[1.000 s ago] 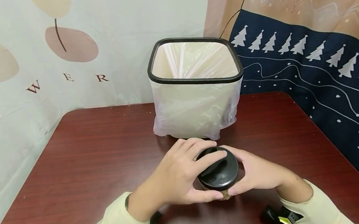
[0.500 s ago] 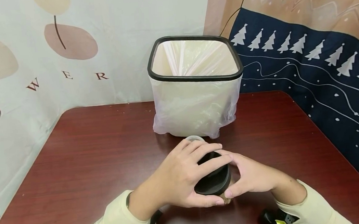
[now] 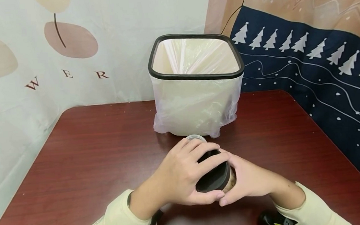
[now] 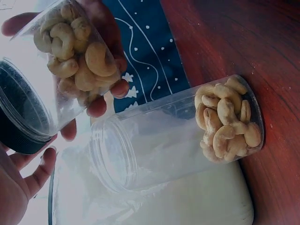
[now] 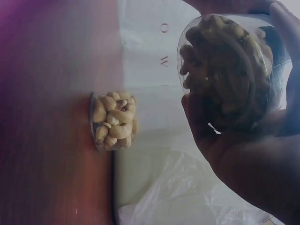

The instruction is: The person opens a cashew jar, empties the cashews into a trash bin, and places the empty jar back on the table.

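My left hand (image 3: 182,174) grips the black screw lid (image 3: 214,179) of a clear jar (image 4: 77,70) of cashews, fingers over its top and thumb at its near edge. My right hand (image 3: 253,176) holds the jar's body from the right. This jar is tilted, lid toward the left hand, and the left wrist view shows it raised off the table. A second clear jar (image 4: 159,136) stands upright and lidless on the table, cashews (image 4: 227,124) filling its lower part. In the head view only its rim (image 3: 196,137) shows behind the left hand.
A cream bin (image 3: 198,104) with a black rim and a clear liner bag stands at the back middle of the red-brown table (image 3: 101,148). Printed cloths (image 3: 122,37) hang behind and at the right. Dark straps sit by both cuffs.
Held between both hands, the lidded jar has tilted, its lid moving left. The standing jar's rim has come into view behind the left hand. The head view has shifted slightly.
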A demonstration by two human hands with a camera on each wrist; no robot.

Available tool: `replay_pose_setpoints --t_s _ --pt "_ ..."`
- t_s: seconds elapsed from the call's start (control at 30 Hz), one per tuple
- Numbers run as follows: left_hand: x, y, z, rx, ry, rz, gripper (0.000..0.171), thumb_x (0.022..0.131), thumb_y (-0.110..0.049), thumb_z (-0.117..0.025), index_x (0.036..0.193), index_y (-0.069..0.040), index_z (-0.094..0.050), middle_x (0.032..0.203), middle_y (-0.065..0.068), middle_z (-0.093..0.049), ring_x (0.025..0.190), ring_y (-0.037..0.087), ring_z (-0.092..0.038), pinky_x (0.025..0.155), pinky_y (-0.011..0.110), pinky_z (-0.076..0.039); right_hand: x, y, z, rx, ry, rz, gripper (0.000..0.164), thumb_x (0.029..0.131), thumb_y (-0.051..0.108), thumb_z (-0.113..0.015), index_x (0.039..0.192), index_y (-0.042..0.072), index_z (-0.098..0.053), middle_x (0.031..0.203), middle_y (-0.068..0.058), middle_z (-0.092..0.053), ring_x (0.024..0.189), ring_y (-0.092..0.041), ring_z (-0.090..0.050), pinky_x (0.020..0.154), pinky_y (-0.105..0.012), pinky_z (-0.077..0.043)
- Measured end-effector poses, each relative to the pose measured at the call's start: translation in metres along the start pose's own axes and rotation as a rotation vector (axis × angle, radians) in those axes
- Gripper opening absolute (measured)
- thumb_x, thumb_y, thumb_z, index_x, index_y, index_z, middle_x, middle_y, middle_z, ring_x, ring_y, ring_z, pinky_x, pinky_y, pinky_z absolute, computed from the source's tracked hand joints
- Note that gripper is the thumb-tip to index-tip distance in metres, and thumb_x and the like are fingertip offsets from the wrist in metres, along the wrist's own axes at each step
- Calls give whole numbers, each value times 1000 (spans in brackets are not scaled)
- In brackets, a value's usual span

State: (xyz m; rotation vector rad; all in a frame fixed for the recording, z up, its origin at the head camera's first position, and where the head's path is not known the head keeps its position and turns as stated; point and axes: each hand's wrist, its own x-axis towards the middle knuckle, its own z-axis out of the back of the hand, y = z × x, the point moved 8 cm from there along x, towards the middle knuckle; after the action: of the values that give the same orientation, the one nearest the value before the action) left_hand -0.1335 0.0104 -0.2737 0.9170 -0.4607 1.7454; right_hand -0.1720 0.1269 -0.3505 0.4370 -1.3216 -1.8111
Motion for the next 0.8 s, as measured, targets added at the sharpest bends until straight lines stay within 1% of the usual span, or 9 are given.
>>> replay_pose_setpoints --t_s 0.07,0.13,0.23,0.33,0.43,0.6,0.8 --pt "0 -1 -1 -17 8 -1 61 83 -59 -62 124 -14 -67 115 5 -66 102 22 -62 93 35 -49 -1 1 0 -52 -32 -38 96 68 21 -92 147 21 -38 138 -1 -55 121 -18 -58 104 -25 -45" --pt "0 -2 -1 -40 22 -9 62 84 -60 -61 126 -15 -66 119 5 -65 104 21 -62 93 35 -48 -1 3 0 -76 -43 -55 95 68 23 -92 147 22 -38 138 1 -55 122 -17 -57 104 -25 -45" --pt "-1 -5 -3 -71 43 -28 63 85 -60 -59 130 -16 -64 123 5 -64 108 20 -61 90 34 -47 -2 5 0 -128 -37 -41 88 70 29 -91 143 22 -42 135 2 -56 121 -15 -57 103 -24 -45" --pt "-2 -7 -3 -85 53 -49 64 86 -59 -59 133 -17 -63 126 6 -63 112 20 -61 88 33 -46 -3 7 -1 -164 -21 1 85 71 31 -90 141 21 -43 134 3 -57 120 -15 -58 103 -25 -45" --pt "-3 -9 -3 -95 59 -64 65 86 -60 -59 134 -17 -62 127 7 -63 114 19 -61 89 33 -46 -3 6 -1 -141 12 28 84 71 31 -89 140 19 -43 131 2 -59 117 -14 -59 103 -25 -44" --pt "-3 -13 -2 -106 78 -101 67 86 -63 -57 135 -17 -62 129 9 -62 118 20 -60 92 33 -46 -4 7 -6 -32 111 94 80 74 27 -88 138 12 -43 128 -3 -62 115 -17 -62 104 -28 -46" --pt "-1 -18 1 -82 80 -156 70 84 -68 -56 133 -19 -63 127 8 -63 114 19 -61 90 34 -46 -6 12 -10 49 209 180 74 77 25 -85 136 5 -45 123 -8 -65 111 -18 -64 102 -31 -48"
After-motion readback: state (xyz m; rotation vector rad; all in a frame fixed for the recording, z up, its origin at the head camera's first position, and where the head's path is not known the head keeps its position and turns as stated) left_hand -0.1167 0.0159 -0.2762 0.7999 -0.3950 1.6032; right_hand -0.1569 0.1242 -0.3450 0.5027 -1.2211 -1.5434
